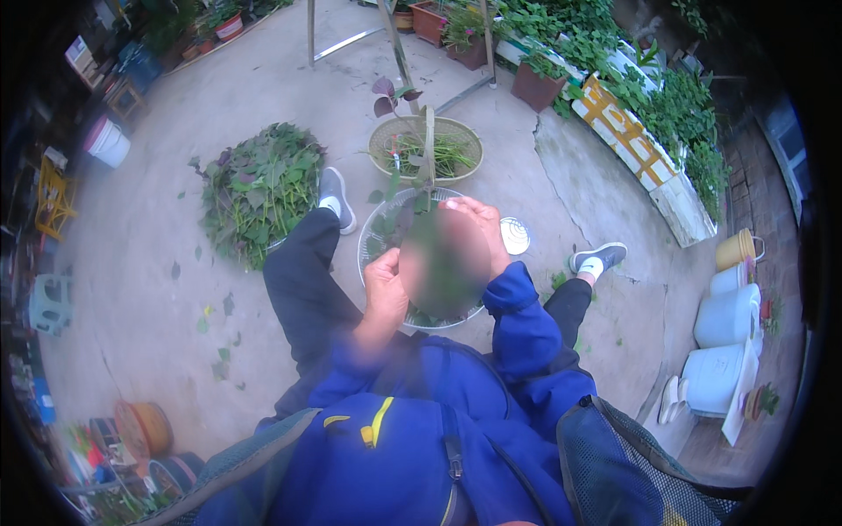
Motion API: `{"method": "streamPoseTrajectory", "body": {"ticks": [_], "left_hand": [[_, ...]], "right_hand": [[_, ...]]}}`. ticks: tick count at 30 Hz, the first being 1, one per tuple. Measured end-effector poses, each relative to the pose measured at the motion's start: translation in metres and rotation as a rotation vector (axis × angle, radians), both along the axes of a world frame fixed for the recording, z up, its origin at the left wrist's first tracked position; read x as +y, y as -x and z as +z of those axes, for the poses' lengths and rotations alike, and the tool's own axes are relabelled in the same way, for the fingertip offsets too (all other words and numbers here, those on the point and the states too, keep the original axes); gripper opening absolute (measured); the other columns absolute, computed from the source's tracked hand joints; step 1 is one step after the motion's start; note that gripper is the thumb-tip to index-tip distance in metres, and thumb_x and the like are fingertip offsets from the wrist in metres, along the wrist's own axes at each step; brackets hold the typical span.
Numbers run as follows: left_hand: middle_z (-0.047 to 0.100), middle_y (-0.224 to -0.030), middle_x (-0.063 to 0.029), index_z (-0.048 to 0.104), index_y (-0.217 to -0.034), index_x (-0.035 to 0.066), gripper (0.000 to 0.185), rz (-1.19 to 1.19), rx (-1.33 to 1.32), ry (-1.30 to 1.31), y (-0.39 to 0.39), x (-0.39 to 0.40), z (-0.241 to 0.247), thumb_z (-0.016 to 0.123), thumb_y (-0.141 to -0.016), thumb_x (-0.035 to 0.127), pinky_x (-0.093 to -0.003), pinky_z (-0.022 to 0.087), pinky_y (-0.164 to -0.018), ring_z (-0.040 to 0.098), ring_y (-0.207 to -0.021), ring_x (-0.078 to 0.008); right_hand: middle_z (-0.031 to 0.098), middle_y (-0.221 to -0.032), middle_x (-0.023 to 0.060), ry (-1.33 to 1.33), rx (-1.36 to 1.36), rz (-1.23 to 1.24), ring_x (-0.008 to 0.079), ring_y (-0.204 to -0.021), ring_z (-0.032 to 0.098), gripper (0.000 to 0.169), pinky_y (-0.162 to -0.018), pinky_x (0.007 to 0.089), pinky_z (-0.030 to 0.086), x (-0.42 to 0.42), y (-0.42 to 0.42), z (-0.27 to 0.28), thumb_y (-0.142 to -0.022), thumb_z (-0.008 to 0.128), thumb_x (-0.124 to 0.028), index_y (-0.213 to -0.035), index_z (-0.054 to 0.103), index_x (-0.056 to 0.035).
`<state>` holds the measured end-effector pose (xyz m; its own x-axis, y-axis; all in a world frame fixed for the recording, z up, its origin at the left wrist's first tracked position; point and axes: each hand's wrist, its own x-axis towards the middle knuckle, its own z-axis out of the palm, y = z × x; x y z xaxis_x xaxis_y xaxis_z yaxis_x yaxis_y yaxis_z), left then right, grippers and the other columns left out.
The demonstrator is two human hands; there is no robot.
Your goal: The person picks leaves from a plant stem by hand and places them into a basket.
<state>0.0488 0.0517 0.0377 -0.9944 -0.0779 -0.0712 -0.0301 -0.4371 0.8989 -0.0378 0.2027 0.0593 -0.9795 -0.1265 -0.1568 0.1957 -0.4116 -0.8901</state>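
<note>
Both my hands are raised over a round clear basin [366, 238] with green leaves in it. My right hand [483, 227] has its fingers bent at a leafy stem [421, 172] that rises above the basin, with purple leaves at its top. My left hand [387, 286] is on the basin's left side, thumb and fingers close together. A blurred patch hides the space between the hands and part of the fingers, so what the left one holds does not show. Behind the basin stands a woven handled basket [376, 154] holding cut green stems [450, 154].
A big heap of leafy stems [263, 191] lies at the left, by my shoe. A white round lid-like object [515, 235] lies right of the basin. Metal legs [396, 56] stand behind the basket. Planters [539, 85] line the upper right; white buckets [714, 378] stand far right.
</note>
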Motion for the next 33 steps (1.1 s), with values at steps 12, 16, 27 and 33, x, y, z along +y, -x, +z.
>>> {"method": "streamPoseTrajectory", "body": {"ticks": [12,16,27,33], "left_hand": [[0.059,-0.081,-0.0024,0.063,-0.091,-0.004,0.005,-0.068,0.238,0.509,-0.004,-0.001,-0.007,0.061,-0.087,0.0,-0.0194,0.043,-0.055,0.055,-0.064,-0.0055],[0.062,-0.082,-0.0022,0.063,-0.096,-0.002,0.009,-0.079,0.082,0.205,0.0,0.011,0.011,0.062,-0.088,0.001,-0.0193,0.044,-0.056,0.057,-0.066,-0.0063],[0.063,-0.075,0.0001,0.064,-0.089,0.001,0.007,-0.009,0.035,0.134,0.016,0.02,0.017,0.065,-0.087,0.006,-0.0189,0.04,-0.051,0.051,-0.06,-0.004],[0.064,-0.075,-0.0022,0.065,-0.091,-0.001,0.006,-0.025,0.07,0.109,0.015,0.019,0.008,0.063,-0.089,0.005,-0.0182,0.041,-0.052,0.053,-0.059,-0.005]], "right_hand": [[0.058,-0.064,-0.0001,-0.08,0.106,-0.138,0.0064,-0.051,0.05,0.006,-0.044,0.0206,0.037,0.001,-0.018,0.027,-0.081,0.068,-0.006,-0.08,0.066,0.0],[0.057,-0.063,0.0005,-0.095,0.208,-0.074,0.0066,-0.052,0.051,0.006,-0.046,0.0213,0.039,0.0,-0.028,0.024,-0.079,0.067,-0.004,-0.076,0.064,0.0001],[0.055,-0.063,-0.0008,0.071,0.004,-0.044,0.0055,-0.054,0.048,0.005,-0.047,0.0213,0.036,-0.007,-0.041,0.005,-0.082,0.063,-0.003,-0.078,0.064,-0.0005],[0.058,-0.068,0.0027,0.229,-0.105,0.03,0.0084,-0.056,0.05,0.005,-0.049,0.0219,0.038,-0.002,-0.041,-0.005,-0.084,0.061,-0.004,-0.082,0.062,0.0006]]}}
